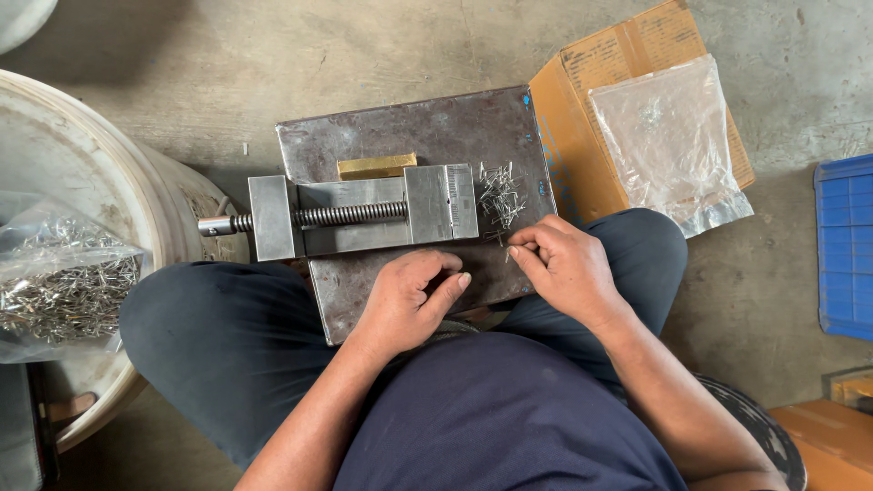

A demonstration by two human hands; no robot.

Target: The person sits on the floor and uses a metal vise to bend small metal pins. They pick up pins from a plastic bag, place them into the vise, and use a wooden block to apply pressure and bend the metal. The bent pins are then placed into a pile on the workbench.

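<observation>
Head view: nearest the camera are the dark blue shirt (500, 418) and the knees, spread so a steel plate (409, 127) sits between them as a low bench. The left hand (409, 300) is curled loosely on the plate just below the vise (364, 214), fingers bent in, thumb out; whether it grips anything cannot be told. The right hand (564, 264) pinches its fingertips together at the plate's right edge, seemingly on one small pin, too thin to be sure. The pins (502, 195) lie in a loose heap just beside the vise jaw, close for the right hand. A brass block (377, 166) lies behind the vise. A bag of pins (64, 282) rests on the drum (109, 182) at left; a clear bag (668, 136) lies on the carton (582, 118) at right
</observation>
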